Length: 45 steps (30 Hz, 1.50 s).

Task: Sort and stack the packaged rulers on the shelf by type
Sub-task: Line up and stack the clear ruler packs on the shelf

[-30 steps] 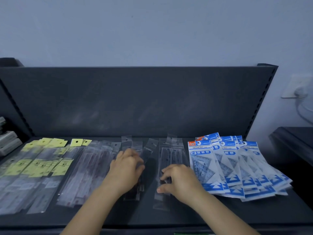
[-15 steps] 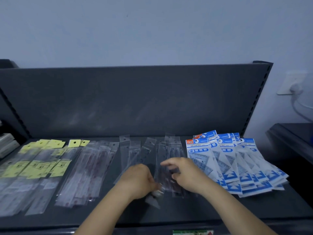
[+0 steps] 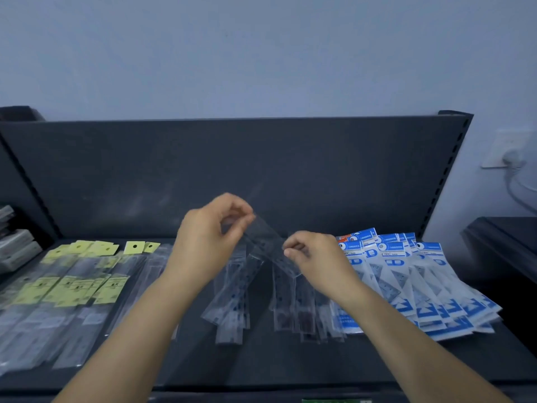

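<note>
Both hands hold one clear packaged ruler (image 3: 266, 238) in the air above the dark shelf (image 3: 261, 362). My left hand (image 3: 209, 237) pinches its upper left end, and my right hand (image 3: 316, 257) pinches its lower right end. Below it several clear ruler packets (image 3: 232, 303) lie fanned on the shelf's middle. Yellow-labelled ruler packets (image 3: 66, 286) lie in rows at the left. Blue-and-white set-square packets (image 3: 421, 286) are fanned at the right.
The shelf's dark back panel (image 3: 232, 170) rises behind the packets. Grey boxes (image 3: 14, 248) sit on a neighbouring shelf at far left. A wall socket with a cable (image 3: 505, 158) is at the right, above a dark cabinet (image 3: 505, 245).
Both hands were down on the clear packets in the shelf's middle. They have risen, lifting one clear ruler packet between them, tilted from upper left to lower right.
</note>
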{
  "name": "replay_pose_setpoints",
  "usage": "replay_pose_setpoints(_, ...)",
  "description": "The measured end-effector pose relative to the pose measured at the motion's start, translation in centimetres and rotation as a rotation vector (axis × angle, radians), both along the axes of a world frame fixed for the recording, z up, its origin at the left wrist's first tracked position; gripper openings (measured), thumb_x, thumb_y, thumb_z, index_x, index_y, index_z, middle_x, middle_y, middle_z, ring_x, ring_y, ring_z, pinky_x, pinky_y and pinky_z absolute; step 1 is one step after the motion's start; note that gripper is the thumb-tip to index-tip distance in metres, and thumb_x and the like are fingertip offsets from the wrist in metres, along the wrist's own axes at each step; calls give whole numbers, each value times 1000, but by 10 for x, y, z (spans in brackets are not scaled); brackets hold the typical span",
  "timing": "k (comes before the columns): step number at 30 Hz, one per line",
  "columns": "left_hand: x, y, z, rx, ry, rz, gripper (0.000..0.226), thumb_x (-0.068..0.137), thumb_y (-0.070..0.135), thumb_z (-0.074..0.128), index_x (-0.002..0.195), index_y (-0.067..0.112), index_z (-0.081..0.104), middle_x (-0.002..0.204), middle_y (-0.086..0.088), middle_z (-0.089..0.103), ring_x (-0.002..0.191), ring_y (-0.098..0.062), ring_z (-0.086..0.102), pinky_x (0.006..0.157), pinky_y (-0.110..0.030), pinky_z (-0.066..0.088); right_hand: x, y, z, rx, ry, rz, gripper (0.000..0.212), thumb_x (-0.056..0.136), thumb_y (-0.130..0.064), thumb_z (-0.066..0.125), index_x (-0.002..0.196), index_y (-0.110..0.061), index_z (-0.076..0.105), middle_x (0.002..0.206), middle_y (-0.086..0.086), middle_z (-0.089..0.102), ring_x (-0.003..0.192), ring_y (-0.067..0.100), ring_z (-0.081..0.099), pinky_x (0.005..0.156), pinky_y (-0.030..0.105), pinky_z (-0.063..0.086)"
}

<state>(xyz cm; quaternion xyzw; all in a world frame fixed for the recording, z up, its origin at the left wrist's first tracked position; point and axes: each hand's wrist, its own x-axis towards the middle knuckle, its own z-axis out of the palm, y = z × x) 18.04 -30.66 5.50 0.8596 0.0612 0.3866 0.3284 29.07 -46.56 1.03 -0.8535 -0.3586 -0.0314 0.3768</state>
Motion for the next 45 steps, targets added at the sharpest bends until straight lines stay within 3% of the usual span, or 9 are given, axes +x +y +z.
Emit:
replay_pose_setpoints(5, 5, 19, -19, -191, 239, 134, 65, 84, 35, 67, 140, 23, 37, 131, 10, 50, 113, -10, 54, 92, -26, 42, 3, -4, -1, 223, 356, -141, 20, 89, -12, 64, 73, -24, 63, 74, -8, 65, 65, 5, 59, 65, 22, 51)
replay_pose_setpoints(9, 2, 30, -62, 29, 883, 165, 65, 82, 47, 67, 136, 17, 47, 140, -6, 46, 126, -22, 47, 103, -32, 39, 3, -4, -14, 244, 602, -199, 16, 91, -9, 61, 77, -16, 63, 72, 7, 65, 59, 15, 58, 54, 22, 50)
replay_pose_setpoints(12, 0, 25, -76, 62, 1050, 130, 51, 76, 54, 70, 114, 21, 59, 123, -4, 48, 111, -22, 51, 95, -35, 46, 4, -2, -23, 233, 672, -229, 8, 90, -8, 62, 83, -9, 64, 70, 7, 64, 57, 15, 58, 47, 17, 48)
replay_pose_setpoints(17, 2, 28, -81, -27, 1030, 147, 55, 72, 45, 77, 116, 19, 58, 125, -4, 55, 111, -21, 56, 84, -27, 47, 2, 4, -37, 149, 736, -218, 35, 87, -2, 65, 120, -6, 55, 78, 10, 60, 54, 15, 59, 45, 20, 48)
replay_pose_setpoints(21, 1, 31, -81, -84, 827, 222, 35, 80, 46, 69, 70, 16, 54, 74, -5, 64, 70, -16, 61, 59, -26, 44, -2, 4, -41, -152, 547, -188, 60, 83, -17, 71, 138, -20, 46, 90, 6, 60, 46, 9, 61, 49, 21, 49)
replay_pose_setpoints(25, 3, 22, -77, -226, 487, 112, 40, 91, 31, 59, 55, 19, 48, 43, 10, 40, 42, -4, 37, 45, -16, 30, -3, 3, -32, -216, 349, -139, 40, 86, -43, 65, 121, -23, 63, 103, -1, 66, 87, 11, 63, 82, 25, 48)
replay_pose_setpoints(32, 11, -4, -72, -137, 438, -189, 12, 84, 32, 69, 83, 22, 74, 69, 10, 66, 61, -1, 56, 64, -22, 48, -6, 17, -18, 285, 776, -23, 37, 82, -10, 72, 115, -12, 56, 81, 6, 69, 65, 12, 65, 55, 21, 51)
replay_pose_setpoints(39, -4, 28, -91, 52, 870, 255, 79, 73, 61, 69, 135, 19, 46, 134, -3, 46, 121, -23, 49, 95, -40, 47, 9, 11, -31, 40, 660, -126, 83, 76, -3, 77, 145, -15, 33, 80, 11, 68, 55, 16, 65, 51, 23, 55)
replay_pose_setpoints(45, -6, 25, -97, -3, 878, 279, 54, 69, 55, 75, 103, 16, 60, 113, -2, 57, 98, -20, 58, 76, -29, 48, 3, 17, -42, -264, 385, -150, 80, 70, -25, 82, 138, -22, 40, 88, 4, 66, 66, 18, 68, 66, 32, 58)
